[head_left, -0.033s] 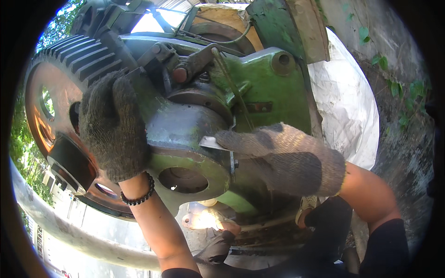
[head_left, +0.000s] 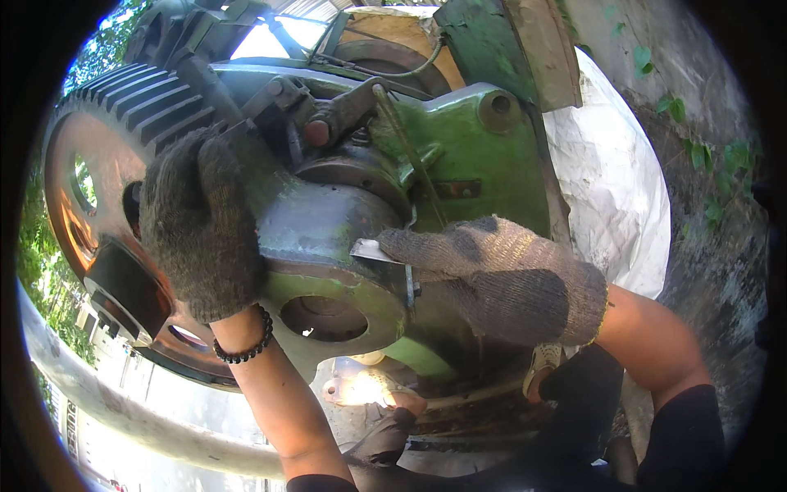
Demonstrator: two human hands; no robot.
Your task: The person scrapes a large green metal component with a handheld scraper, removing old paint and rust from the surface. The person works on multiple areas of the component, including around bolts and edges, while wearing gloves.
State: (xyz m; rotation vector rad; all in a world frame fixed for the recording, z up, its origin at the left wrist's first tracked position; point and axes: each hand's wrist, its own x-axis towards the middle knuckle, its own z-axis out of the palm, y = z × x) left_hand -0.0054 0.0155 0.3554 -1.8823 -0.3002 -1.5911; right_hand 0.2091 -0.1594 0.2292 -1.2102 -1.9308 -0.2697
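Note:
In a dark knitted work glove, my left hand (head_left: pixel 201 225) bears on the machine between the big gear wheel (head_left: pixel 106 197) and the green-grey machine casting (head_left: pixel 316 221). Its fingers are curled away from me, and what they grip is hidden. A similar brown and grey glove covers my right hand (head_left: pixel 508 283), which pinches a flat metal strip (head_left: pixel 370 250) between thumb and fingers. The strip's pale end juts left over the casting's rounded edge, above a round hole (head_left: pixel 324 318); its other end is inside the hand.
Behind the casting rises a green machine frame (head_left: pixel 492 164) with a rusty lever (head_left: pixel 348 115). White sheeting (head_left: pixel 607 180) hangs at the right, before a stained wall (head_left: pixel 689 82). A thick pale pipe (head_left: pixel 139 410) curves across the lower left. My shoes (head_left: pixel 369 388) show below the machine.
My right hand and the metal strip have shifted very slightly to the left. The left hand has stayed where it was.

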